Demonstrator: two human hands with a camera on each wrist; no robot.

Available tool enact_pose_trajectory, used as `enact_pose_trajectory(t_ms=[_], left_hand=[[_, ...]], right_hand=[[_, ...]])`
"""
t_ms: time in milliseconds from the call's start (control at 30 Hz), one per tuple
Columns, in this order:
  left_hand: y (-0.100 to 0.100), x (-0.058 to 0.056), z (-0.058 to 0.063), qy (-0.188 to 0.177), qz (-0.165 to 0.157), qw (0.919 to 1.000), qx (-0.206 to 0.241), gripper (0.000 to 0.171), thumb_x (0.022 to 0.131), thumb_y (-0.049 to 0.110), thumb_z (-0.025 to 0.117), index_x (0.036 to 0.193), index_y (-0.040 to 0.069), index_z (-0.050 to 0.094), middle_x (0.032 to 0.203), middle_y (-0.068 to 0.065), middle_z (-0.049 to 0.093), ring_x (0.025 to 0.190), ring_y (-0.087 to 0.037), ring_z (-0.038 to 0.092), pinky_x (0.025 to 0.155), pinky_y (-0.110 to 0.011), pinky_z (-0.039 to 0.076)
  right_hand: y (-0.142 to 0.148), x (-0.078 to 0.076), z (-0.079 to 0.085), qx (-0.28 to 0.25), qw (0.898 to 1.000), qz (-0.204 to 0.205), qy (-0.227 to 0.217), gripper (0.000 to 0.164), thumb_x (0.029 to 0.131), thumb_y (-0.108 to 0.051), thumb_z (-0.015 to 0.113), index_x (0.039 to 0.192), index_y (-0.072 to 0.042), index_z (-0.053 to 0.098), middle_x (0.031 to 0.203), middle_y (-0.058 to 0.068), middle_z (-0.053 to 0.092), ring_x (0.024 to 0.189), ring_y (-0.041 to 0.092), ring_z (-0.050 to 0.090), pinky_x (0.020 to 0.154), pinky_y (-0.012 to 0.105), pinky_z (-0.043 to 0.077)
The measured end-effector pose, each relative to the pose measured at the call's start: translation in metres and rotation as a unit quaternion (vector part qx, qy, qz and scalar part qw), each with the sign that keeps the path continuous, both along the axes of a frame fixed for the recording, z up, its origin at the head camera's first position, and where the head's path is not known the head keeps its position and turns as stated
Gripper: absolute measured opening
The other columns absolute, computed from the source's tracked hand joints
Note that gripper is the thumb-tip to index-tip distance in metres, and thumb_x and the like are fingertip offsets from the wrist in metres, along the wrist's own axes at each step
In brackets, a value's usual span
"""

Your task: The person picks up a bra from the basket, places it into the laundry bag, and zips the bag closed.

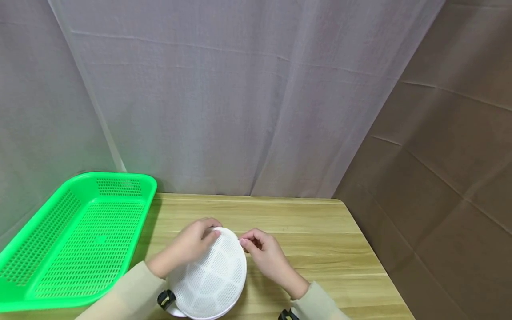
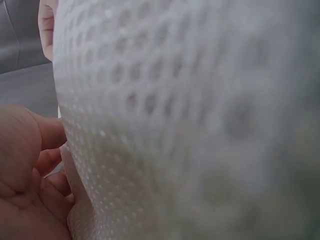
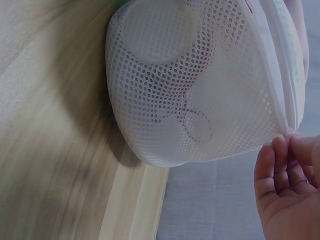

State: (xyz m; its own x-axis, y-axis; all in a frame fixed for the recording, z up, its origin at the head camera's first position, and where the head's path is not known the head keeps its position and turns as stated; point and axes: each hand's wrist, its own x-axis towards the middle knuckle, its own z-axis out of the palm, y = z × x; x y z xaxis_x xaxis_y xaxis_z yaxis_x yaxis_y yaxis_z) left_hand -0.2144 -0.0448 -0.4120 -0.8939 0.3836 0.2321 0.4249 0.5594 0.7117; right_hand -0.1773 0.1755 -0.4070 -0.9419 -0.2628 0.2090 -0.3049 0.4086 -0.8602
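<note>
A round white mesh laundry bag (image 1: 216, 278) stands on the table in front of me, its flat top tilted toward the head camera. My left hand (image 1: 196, 240) grips its upper left rim, thumb on the mesh; the left wrist view shows that hand (image 2: 25, 170) close against the blurred mesh. On the bag's right edge, my right hand (image 1: 266, 255) pinches the rim between thumb and fingers. The right wrist view shows these fingertips at the end of a white seam band (image 3: 275, 60). Whether a zipper pull is between them is hidden. A thin loop shows dimly through the mesh.
To the left is a green plastic basket (image 1: 138, 235) with perforated walls and floor. The wooden tabletop (image 1: 320, 240) extends right of the hands. Grey cloth (image 1: 224, 98) hangs behind the table, and brown cloth (image 1: 448, 169) hangs along the right side.
</note>
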Motion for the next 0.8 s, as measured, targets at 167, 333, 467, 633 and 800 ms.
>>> enact_pose_trajectory(t_ms=[167, 333, 467, 633, 800], left_hand=[[-0.004, -0.002, -0.004, 0.017, -0.014, 0.9997, 0.008, 0.007, 0.095, 0.007, 0.06, 0.095, 0.01, 0.067, 0.094, 0.001, 0.066, 0.093, -0.017, 0.061, 0.084, -0.043, 0.049], [-0.005, -0.001, -0.006, 0.006, -0.004, 0.9999, 0.01, 0.008, 0.095, 0.008, 0.059, 0.095, 0.012, 0.067, 0.094, 0.001, 0.066, 0.093, -0.017, 0.061, 0.084, -0.042, 0.049], [-0.007, -0.002, -0.007, -0.006, 0.004, 0.9999, 0.011, 0.008, 0.095, 0.009, 0.059, 0.095, 0.012, 0.067, 0.093, 0.001, 0.066, 0.092, -0.016, 0.061, 0.084, -0.04, 0.049], [-0.009, -0.002, -0.011, -0.018, 0.007, 0.9996, 0.021, 0.009, 0.096, 0.009, 0.059, 0.094, 0.012, 0.067, 0.091, 0.003, 0.065, 0.088, -0.013, 0.059, 0.081, -0.039, 0.05], [-0.01, -0.002, -0.013, -0.023, 0.01, 0.9993, 0.026, 0.008, 0.096, 0.009, 0.059, 0.095, 0.012, 0.067, 0.091, 0.003, 0.064, 0.086, -0.013, 0.059, 0.08, -0.038, 0.049]], right_hand=[[0.005, -0.007, -0.018, 0.0, 1.0, 0.009, 0.003, 0.007, 0.094, -0.015, 0.062, 0.093, -0.012, 0.068, 0.082, -0.001, 0.065, 0.075, 0.017, 0.06, 0.064, 0.024, 0.05], [0.007, -0.008, -0.022, -0.004, 1.0, 0.019, 0.007, 0.009, 0.095, -0.022, 0.061, 0.091, -0.016, 0.067, 0.081, -0.002, 0.064, 0.075, 0.013, 0.06, 0.065, 0.026, 0.051], [0.006, -0.007, -0.021, -0.002, 1.0, 0.02, 0.014, 0.008, 0.095, -0.021, 0.061, 0.091, -0.017, 0.066, 0.081, -0.002, 0.064, 0.075, 0.013, 0.06, 0.066, 0.027, 0.052], [0.005, -0.005, -0.02, -0.005, 0.999, 0.022, 0.025, 0.007, 0.094, -0.019, 0.062, 0.091, -0.014, 0.066, 0.081, -0.002, 0.064, 0.075, 0.013, 0.061, 0.066, 0.028, 0.053], [0.005, -0.005, -0.022, -0.019, 0.999, 0.029, 0.029, 0.006, 0.094, -0.016, 0.062, 0.092, -0.012, 0.067, 0.083, 0.001, 0.065, 0.076, 0.017, 0.062, 0.067, 0.032, 0.054]])
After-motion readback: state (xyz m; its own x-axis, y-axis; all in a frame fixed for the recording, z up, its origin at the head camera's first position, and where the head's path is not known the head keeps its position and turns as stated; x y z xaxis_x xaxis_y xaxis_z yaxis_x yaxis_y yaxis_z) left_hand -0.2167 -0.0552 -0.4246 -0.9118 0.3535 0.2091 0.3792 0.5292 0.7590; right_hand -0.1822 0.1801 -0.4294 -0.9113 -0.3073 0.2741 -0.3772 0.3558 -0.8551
